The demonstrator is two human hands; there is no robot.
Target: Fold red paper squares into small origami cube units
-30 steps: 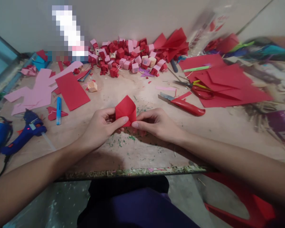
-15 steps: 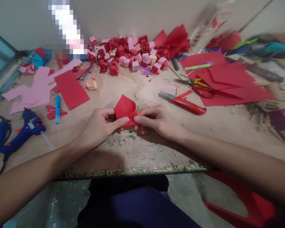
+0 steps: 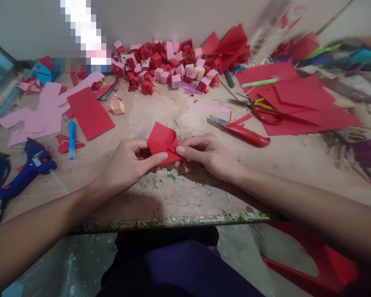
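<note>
Between my hands, just above the table near its front, is a folded piece of red paper [image 3: 161, 138] with a pointed top and a curled flap. My left hand [image 3: 132, 161] pinches its left and lower side, thumb on the front face. With thumb and fingers closed on its right edge, my right hand [image 3: 208, 156] grips the same paper. The fingertips under the paper are partly hidden. Nearest to my right hand lies a utility knife [image 3: 245, 133] with a red handle, its blade pointing left.
Small red and pink paper cubes [image 3: 160, 66] are heaped at the back. Scissors [image 3: 264, 112] lie on red sheets [image 3: 312, 101] at right. Left are a red paper rectangle [image 3: 91, 113], pink cut paper [image 3: 45, 109], a blue marker [image 3: 72, 140] and a blue glue gun [image 3: 34, 163].
My right thumb has shifted slightly up and to the right along the red paper, and more of its lower right corner shows. My left hand keeps its pinch.
</note>
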